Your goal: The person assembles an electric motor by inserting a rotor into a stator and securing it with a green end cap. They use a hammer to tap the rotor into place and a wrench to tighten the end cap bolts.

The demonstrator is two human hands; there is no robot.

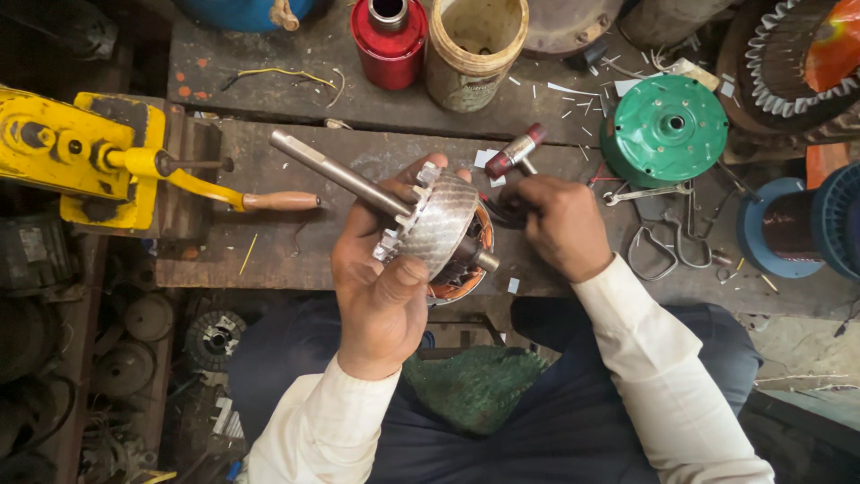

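- While the left hand is raised above the lap, its fingers are clamped around a silvery motor rotor, whose steel shaft slants up and to the far left.
- Just right of the rotor, the right hand is curled with its fingers closed on something small and dark at the rotor's end; what it is cannot be told.
- Behind the rotor, partly hidden, sits a stator with orange windings at the near edge of the wooden surface.
- Just beyond the right hand lies a small mallet with a red head.
- Further right rests a green round motor cover, and near it a wire hook.
- On the far left stands a yellow winding machine with a wooden-handled crank.
- At the far edge stand a red cylinder and a cream jar.
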